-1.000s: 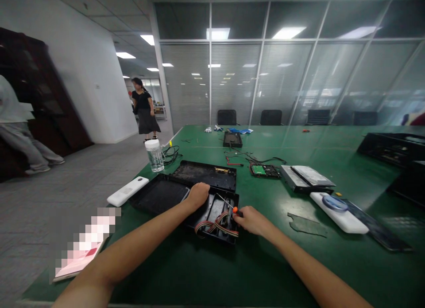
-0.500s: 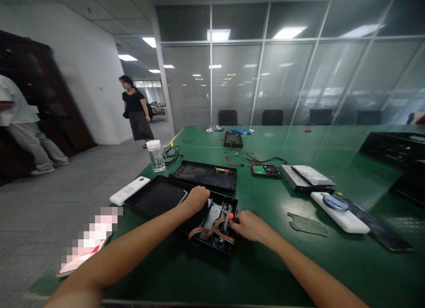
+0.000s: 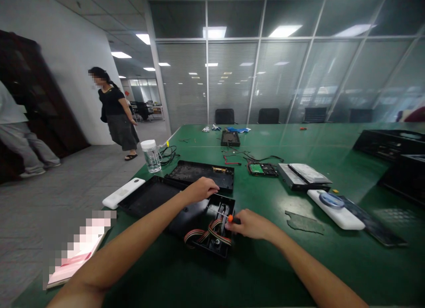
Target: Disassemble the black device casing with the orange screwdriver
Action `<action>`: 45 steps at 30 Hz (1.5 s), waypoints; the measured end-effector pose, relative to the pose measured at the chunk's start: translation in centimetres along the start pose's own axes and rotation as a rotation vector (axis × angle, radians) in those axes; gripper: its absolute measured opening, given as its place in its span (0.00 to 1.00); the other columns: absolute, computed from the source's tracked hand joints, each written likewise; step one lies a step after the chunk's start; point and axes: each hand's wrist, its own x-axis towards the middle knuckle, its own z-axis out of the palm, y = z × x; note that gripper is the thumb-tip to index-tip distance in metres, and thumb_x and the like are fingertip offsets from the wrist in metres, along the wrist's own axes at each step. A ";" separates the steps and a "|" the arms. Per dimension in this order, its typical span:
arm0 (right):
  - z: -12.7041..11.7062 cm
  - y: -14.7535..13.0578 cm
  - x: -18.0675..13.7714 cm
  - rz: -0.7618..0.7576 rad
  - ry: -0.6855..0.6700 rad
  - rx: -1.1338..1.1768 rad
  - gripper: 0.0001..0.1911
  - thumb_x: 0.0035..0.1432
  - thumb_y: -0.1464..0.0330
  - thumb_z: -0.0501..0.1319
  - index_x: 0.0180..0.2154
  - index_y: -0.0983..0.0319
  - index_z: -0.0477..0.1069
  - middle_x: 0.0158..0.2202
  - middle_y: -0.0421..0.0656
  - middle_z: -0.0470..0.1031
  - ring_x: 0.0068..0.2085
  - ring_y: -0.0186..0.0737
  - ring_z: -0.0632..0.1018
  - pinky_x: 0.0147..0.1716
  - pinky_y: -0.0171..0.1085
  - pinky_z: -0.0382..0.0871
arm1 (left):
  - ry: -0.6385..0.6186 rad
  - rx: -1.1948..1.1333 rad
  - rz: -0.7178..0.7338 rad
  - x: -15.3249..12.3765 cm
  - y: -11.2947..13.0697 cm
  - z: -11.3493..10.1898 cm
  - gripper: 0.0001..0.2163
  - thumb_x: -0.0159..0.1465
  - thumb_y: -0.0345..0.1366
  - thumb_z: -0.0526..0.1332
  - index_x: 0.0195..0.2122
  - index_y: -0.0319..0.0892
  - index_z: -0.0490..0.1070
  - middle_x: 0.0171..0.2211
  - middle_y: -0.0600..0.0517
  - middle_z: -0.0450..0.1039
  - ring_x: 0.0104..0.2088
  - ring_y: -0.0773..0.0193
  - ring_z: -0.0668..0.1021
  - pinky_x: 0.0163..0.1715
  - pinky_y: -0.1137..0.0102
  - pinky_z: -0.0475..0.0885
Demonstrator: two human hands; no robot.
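A black plastic device case (image 3: 212, 253) lies on the green table in front of me, with a bundle of striped ribbon wires (image 3: 212, 230) inside. My right hand (image 3: 250, 224) is closed around the handle of a screwdriver (image 3: 230, 219) with an orange and black grip. Its thin shaft points left over the inside of the case. My left hand (image 3: 202, 189) has its fingers curled together at the far rim of the case; the fingertips are partly hidden. Left of it sits a black shallow cover (image 3: 142, 199), partly behind my left forearm.
Behind lies another black panel (image 3: 195, 173). A water bottle (image 3: 151, 156), a white device (image 3: 122, 192) and a lit phone (image 3: 79, 255) are left. Right are a circuit board (image 3: 260, 168), a silver drive (image 3: 302, 175) and a white power bank (image 3: 338, 212). Two people (image 3: 114, 108) stand beyond.
My left hand has moved right along the far side of the case, and its fingers reach down to the rim. The screwdriver stays in my right hand. A person at the left has walked closer.
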 end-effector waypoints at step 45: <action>-2.4 3.8 0.3 -0.026 1.074 0.126 0.15 0.58 0.57 0.50 0.32 0.61 0.64 0.23 0.37 0.64 0.25 0.34 0.67 0.27 0.33 0.59 | -0.128 -0.385 -0.047 -0.3 1.3 4.2 0.08 0.57 0.29 0.58 0.36 0.39 0.74 0.32 0.52 0.75 0.31 0.68 0.75 0.33 0.78 0.66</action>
